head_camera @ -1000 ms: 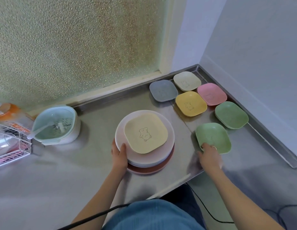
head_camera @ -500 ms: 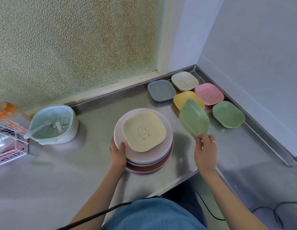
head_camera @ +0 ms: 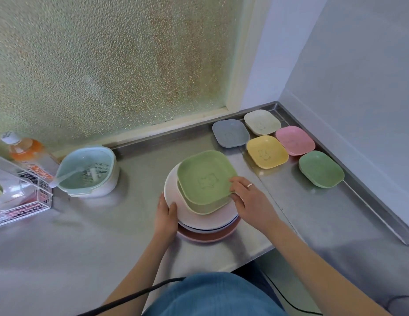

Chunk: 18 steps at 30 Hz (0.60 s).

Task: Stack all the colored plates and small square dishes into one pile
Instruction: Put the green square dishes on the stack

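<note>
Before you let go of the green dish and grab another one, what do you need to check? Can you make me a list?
1. Light green dish sitting on the pile: ok, it lies on the cream dish, turned a little askew.
2. Right hand off the dish: not ok, its fingers grip the dish's edge.
3. Left hand steadying the round plates: ok, it rests against their left rim.
4. Dish lying flat: cannot tell; the right hand hides one corner.
5. Dishes left to stack: not ok; the grey, beige, pink, yellow and darker green dishes remain on the counter.
</note>
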Each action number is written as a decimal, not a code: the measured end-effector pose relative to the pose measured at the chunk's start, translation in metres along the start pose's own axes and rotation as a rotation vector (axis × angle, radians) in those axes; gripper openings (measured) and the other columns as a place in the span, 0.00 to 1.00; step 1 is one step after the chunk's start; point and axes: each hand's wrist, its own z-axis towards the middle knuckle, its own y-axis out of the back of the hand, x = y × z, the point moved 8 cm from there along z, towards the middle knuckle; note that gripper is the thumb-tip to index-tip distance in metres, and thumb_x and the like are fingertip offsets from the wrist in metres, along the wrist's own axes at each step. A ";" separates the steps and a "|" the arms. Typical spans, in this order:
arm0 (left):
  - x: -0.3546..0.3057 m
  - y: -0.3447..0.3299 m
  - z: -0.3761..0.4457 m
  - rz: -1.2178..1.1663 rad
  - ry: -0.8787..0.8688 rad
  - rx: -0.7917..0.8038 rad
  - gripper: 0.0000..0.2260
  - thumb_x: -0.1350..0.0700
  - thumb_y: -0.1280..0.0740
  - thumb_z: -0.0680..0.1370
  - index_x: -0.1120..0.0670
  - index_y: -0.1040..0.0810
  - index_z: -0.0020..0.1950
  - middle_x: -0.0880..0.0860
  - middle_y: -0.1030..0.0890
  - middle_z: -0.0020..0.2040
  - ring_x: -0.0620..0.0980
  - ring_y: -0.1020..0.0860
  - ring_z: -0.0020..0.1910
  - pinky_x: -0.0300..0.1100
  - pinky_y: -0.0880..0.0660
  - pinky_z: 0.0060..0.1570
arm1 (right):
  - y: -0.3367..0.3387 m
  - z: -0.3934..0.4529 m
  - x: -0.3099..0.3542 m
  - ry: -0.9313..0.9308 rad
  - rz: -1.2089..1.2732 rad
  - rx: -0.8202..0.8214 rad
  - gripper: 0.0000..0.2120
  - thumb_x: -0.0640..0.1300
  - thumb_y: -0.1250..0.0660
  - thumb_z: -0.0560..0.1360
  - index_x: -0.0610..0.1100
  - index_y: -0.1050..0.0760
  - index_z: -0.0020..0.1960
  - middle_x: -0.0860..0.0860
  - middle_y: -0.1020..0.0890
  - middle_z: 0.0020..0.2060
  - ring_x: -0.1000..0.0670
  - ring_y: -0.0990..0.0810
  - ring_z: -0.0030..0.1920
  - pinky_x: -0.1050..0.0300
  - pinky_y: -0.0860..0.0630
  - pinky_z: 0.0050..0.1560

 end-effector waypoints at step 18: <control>-0.001 0.009 0.028 -0.016 0.115 0.086 0.23 0.59 0.46 0.82 0.56 0.45 0.77 0.50 0.42 0.77 0.49 0.43 0.76 0.36 0.49 0.70 | -0.024 0.000 -0.026 -0.534 0.521 0.069 0.22 0.46 0.45 0.81 0.49 0.42 0.74 0.56 0.35 0.71 0.54 0.36 0.70 0.56 0.40 0.70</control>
